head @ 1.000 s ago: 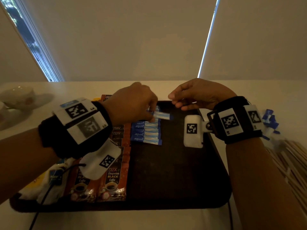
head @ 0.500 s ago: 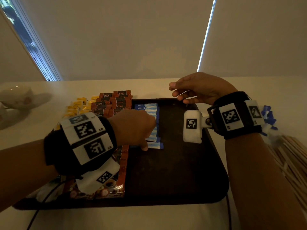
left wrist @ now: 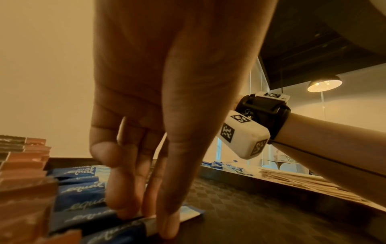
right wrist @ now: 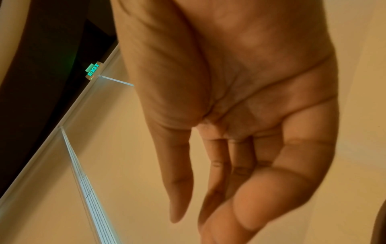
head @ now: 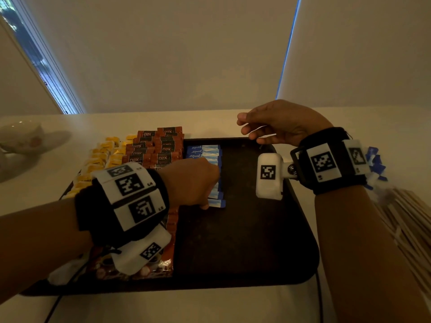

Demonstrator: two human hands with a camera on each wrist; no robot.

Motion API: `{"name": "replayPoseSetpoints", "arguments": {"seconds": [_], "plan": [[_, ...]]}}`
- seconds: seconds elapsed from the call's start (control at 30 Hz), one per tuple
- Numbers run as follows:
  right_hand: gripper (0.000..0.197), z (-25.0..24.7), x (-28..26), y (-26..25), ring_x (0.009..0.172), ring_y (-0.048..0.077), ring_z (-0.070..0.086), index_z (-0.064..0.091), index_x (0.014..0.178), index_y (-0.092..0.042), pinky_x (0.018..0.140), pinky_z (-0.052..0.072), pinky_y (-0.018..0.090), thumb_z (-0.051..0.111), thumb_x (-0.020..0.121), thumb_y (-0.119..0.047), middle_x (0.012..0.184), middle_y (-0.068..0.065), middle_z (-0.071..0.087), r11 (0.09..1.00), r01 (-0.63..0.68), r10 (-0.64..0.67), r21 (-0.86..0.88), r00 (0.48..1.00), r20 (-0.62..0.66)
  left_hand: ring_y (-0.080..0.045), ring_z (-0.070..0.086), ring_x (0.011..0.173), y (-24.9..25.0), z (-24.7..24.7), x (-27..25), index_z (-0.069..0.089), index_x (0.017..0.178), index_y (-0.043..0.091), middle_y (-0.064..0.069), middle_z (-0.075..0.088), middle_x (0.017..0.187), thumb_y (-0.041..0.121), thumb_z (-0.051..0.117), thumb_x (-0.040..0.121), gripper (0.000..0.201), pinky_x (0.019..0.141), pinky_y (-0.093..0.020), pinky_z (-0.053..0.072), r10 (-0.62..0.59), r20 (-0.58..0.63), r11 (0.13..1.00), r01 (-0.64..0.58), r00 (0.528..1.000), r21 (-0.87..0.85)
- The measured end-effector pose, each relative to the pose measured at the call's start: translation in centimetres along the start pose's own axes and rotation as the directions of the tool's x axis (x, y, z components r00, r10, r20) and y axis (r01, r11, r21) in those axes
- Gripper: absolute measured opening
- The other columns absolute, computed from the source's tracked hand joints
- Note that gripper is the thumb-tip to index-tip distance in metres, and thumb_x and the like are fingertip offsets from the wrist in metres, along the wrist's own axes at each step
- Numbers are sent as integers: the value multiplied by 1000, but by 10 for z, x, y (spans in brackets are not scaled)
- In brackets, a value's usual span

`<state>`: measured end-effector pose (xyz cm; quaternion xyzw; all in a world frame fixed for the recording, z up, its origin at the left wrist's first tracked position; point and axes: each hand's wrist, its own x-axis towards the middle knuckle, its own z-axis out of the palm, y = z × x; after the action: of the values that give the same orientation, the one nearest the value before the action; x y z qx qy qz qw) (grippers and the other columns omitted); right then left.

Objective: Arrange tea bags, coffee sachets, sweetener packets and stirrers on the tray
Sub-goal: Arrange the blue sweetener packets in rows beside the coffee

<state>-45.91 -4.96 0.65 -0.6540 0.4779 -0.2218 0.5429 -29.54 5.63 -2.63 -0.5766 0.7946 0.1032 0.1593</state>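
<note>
Pinching the nearest blue sweetener packet [head: 217, 203] between thumb and fingertips, the left hand [head: 190, 181] sets it down at the near end of the blue row, at the middle of the dark tray [head: 245, 241]. From the head camera, the right hand [head: 283, 123] hovers at 1 o'clock over the tray's far edge, fingers loosely curled and holding nothing. Brown coffee sachets [head: 158, 148] fill the column at 10 o'clock, with yellow tea bags [head: 102, 157] left of them. Wooden stirrers [head: 410, 217] and loose blue packets [head: 374, 159] lie off the tray at 3 o'clock.

Seen from the left wrist, the fingertips [left wrist: 123, 203] press on the packet, which is slim, blue fading to white, with script lettering. It overlaps its neighbour.

Seen from the right wrist, the open palm shows against a pale wall; nothing lies in it.

Risk, as a judgement: lifting the fingers carelessly could drag the light packet askew or disturb the overlapped row.
</note>
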Motion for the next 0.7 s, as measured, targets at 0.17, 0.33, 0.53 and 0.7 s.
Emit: {"name": "replayPoseSetpoints", "arguments": {"seconds": [0.17,0.33,0.53,0.7], "plan": [[19,-5,-4,1,58,3,61,69,93,-15,57,53,14,64,87,-32,74,-4,68,1000,-12,12,4,1000,-29,-18,60,96,-1,2,3,59,101,9,-6,62,107,34,69,83,33,84,-30,51,-20,-8,999,19,1000,-35],[18,-20,-7,6,69,8,62,67,94,-14,64,53,19,63,88,-30,79,-2,68,999,-45,45,7,990,-137,-15,61,86,-4,2,4,44,70,21,0,59,88,37,69,82,31,75,-24,50,-24,4,999,24,1000,-37],[32,-75,-28,30,99,24,64,62,111,-2,91,51,40,66,86,-20,105,11,67,985,-172,144,-15,870,-472,-3,54,70,-13,-16,-5,65,89,21,15,52,75,44,67,81,24,57,-9,40,-43,-214,988,10,976,-152],[9,-128,-66,58,113,34,53,68,88,-11,98,43,41,70,83,-18,125,18,56,771,-462,131,-437,788,-602,3,60,70,-27,-35,-28,69,74,30,13,65,73,42,74,72,13,56,-7,37,-100,-451,909,-102,887,-403]]}}
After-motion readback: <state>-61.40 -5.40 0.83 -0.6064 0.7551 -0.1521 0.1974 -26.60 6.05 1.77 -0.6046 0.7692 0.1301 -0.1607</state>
